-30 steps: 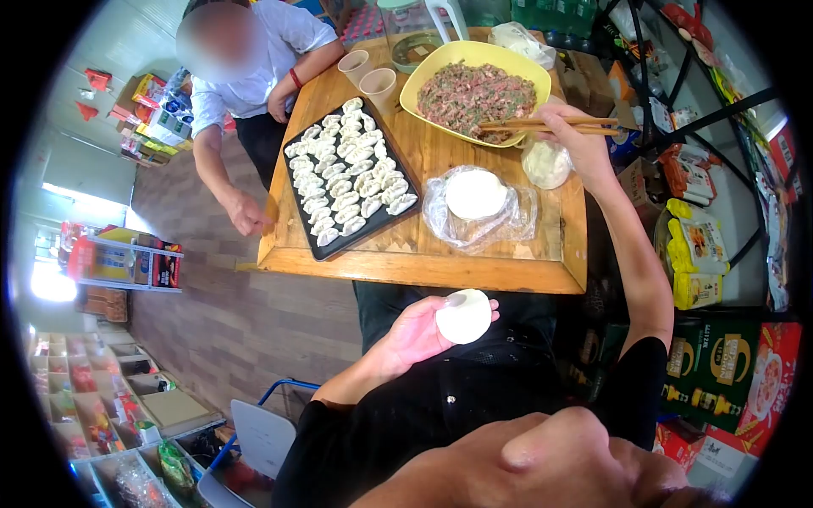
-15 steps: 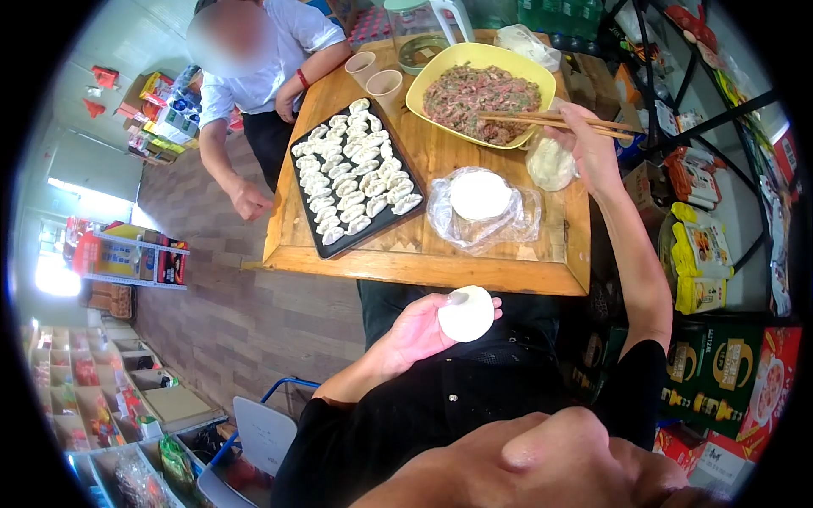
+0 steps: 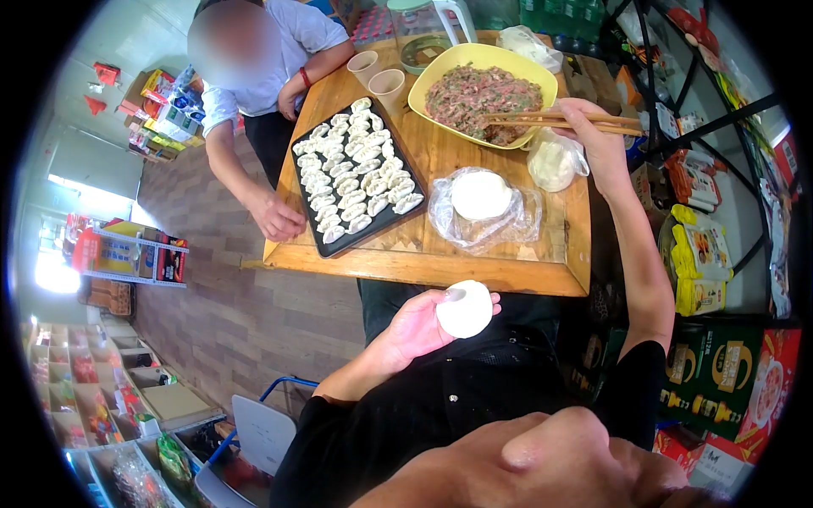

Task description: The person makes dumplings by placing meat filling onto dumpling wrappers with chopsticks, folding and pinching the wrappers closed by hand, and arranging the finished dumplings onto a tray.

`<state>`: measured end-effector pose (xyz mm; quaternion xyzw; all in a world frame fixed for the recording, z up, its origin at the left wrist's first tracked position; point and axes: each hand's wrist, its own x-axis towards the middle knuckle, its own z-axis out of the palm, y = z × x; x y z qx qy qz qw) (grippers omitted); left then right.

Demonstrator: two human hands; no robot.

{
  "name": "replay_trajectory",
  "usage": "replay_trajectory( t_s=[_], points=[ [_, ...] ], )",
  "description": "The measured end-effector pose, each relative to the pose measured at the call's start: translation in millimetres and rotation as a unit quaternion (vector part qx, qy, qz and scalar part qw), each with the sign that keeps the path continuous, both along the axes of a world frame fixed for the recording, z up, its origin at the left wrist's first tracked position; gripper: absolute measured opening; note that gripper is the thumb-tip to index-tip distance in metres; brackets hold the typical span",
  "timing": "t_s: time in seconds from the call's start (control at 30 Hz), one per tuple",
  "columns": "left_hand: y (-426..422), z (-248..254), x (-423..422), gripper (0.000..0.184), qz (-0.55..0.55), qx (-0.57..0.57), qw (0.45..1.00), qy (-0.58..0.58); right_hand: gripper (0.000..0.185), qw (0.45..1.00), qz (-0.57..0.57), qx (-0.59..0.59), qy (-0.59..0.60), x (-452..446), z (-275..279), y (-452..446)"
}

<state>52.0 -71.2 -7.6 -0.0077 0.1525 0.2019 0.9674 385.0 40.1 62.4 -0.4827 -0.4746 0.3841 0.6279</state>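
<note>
A round white dumpling wrapper (image 3: 465, 310) lies across the fingers of my left hand (image 3: 418, 327), its thumb pressed on the edge, in front of the table. My right hand (image 3: 590, 138) grips a pair of wooden chopsticks (image 3: 584, 119) over the right rim of a yellow bowl (image 3: 417, 103). Their tips reach into the pink and green meat filling (image 3: 483, 93). On the table, a stack of white wrappers (image 3: 480, 195) sits on a clear plastic bag (image 3: 445, 222). Left of it, a black tray (image 3: 337, 246) carries rows of folded dumplings (image 3: 347, 184).
Across the wooden table (image 3: 398, 267), a co-worker's hand (image 3: 280, 218) is at the table's left edge, near the tray. Two paper cups (image 3: 387, 85) and a glass jug (image 3: 421, 52) stand at the back. A bagged pale lump (image 3: 555, 162) lies right, beside crowded shelves (image 3: 720, 161).
The co-worker's hand has moved right and opened toward the table edge. My left hand has risen slightly with the wrapper. The chopsticks have shifted a little to the right.
</note>
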Motion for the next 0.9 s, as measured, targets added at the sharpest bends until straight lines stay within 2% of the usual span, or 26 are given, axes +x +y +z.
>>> replay_trajectory(
  t_s=[0.17, 0.3, 0.43, 0.53, 0.6, 0.7, 0.83, 0.9],
  points=[
    [-1.1, -7.9, -4.6, 0.061, 0.003, -0.009, 1.000, 0.005, 0.025, 0.998, 0.037, 0.010, -0.057, 2.9, -22.3, 9.3],
    [-1.5, -8.0, -4.8, 0.062, 0.008, -0.017, 1.000, 0.007, 0.025, 0.998, 0.037, -0.029, -0.031, -12.8, -10.3, 0.1],
    [-0.7, -6.4, -4.8, 0.062, 0.007, -0.019, 1.000, 0.014, 0.025, 1.000, 0.026, 0.003, -0.010, -16.0, 0.2, -3.9],
    [-0.7, -6.7, -5.1, 0.062, 0.007, -0.023, 1.000, 0.012, 0.024, 0.998, 0.020, 0.030, -0.045, -17.8, -3.8, -3.9],
    [-0.8, -7.3, -5.1, 0.062, 0.007, -0.025, 1.000, 0.012, 0.023, 0.995, 0.019, -0.008, -0.103, -21.1, -6.3, -5.4],
    [-1.5, -8.7, -4.7, 0.061, 0.008, -0.027, 0.999, 0.018, 0.022, 0.992, 0.007, -0.009, -0.128, -22.4, -10.5, -3.8],
    [-3.0, -9.9, -3.0, 0.061, 0.006, -0.031, 0.999, 0.021, 0.024, 0.992, 0.022, -0.018, -0.122, -29.0, -4.9, 4.5],
    [-3.3, -9.3, -2.6, 0.061, 0.005, -0.030, 0.999, 0.024, 0.028, 0.997, 0.034, 0.005, -0.063, -27.4, -2.5, 12.4]
  ],
)
